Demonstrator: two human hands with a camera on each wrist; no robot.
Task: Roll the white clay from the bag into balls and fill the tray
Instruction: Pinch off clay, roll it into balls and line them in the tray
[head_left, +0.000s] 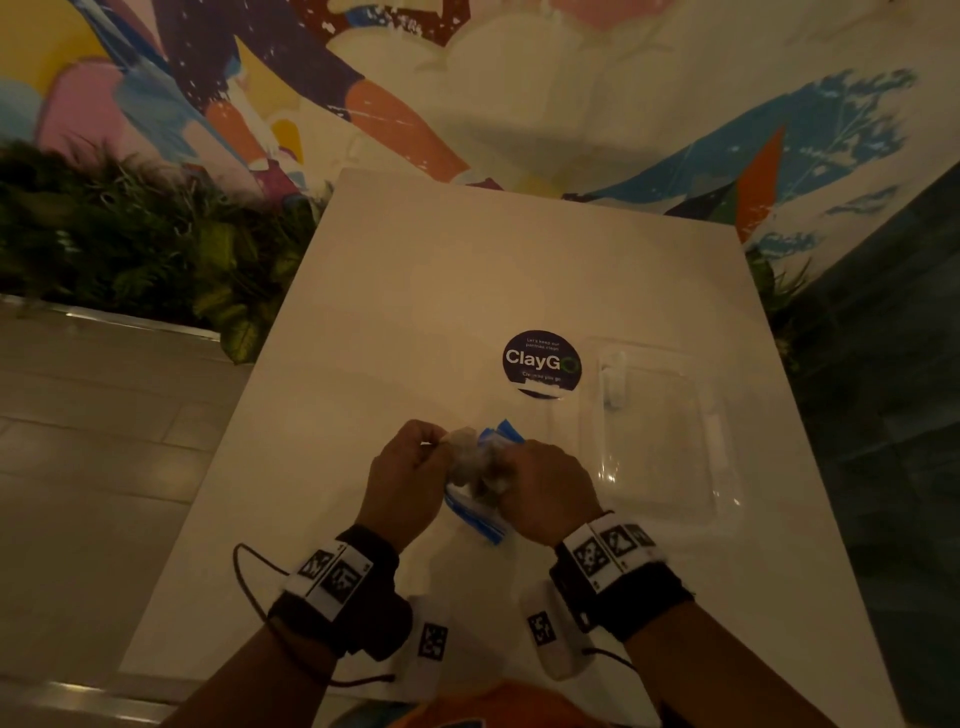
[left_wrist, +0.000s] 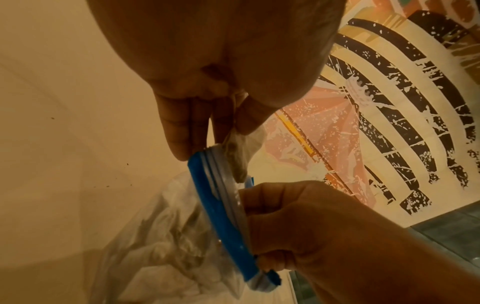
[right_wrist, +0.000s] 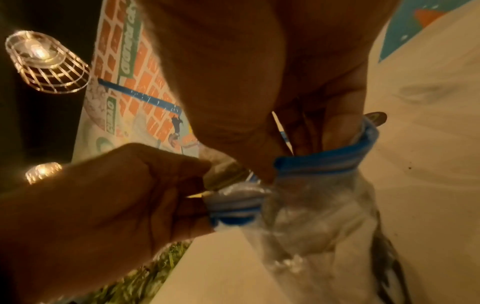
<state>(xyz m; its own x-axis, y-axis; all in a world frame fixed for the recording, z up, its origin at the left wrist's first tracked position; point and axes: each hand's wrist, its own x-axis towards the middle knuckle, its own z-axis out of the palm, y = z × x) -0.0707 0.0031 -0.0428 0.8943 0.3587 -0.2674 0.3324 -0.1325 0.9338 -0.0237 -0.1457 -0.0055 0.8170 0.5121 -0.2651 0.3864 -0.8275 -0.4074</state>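
Note:
A clear zip bag (head_left: 475, 512) with a blue zip strip hangs between both hands just above the white table (head_left: 467, 291). Crumpled whitish clay (head_left: 464, 451) shows at its top. My left hand (head_left: 439, 444) pinches one side of the bag's mouth between thumb and fingers (left_wrist: 179, 142). My right hand (head_left: 514, 465) grips the opposite side, fingers (right_wrist: 306, 142) dipped inside the mouth and thumb outside on the blue strip (right_wrist: 319, 163). The bag's body (left_wrist: 161, 236) sags below. A clear plastic tray (head_left: 670, 441) lies on the table to the right of my hands.
A round dark "ClayGo" sticker (head_left: 542, 364) sits on the table beyond my hands, left of the tray. Green plants (head_left: 135, 249) border the table's left edge, below a painted wall (head_left: 519, 88). Tiled floor (head_left: 78, 441) lies to the left.

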